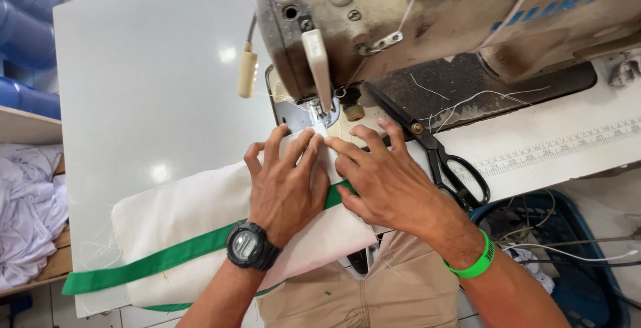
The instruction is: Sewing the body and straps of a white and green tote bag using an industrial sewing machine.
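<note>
My left hand (286, 184) lies flat with spread fingers on a cream fabric piece (180, 211) that carries a green band (160, 260). A black digital watch is on that wrist. My right hand (384, 178), with a green wristband, presses the same fabric beside it, fingertips close to the presser foot (322, 118) of an old beige sewing machine (427, 21). Both hands hold the fabric edge down just in front of the needle. The fabric hangs over the near table edge toward my lap.
Black scissors (437, 154) lie right of my right hand on the machine bed. A white table (147, 81) extends left. A ruler strip (561, 148) runs along the right. A blue basket (581, 268) with wires sits lower right; white cloth (27, 201) is piled left.
</note>
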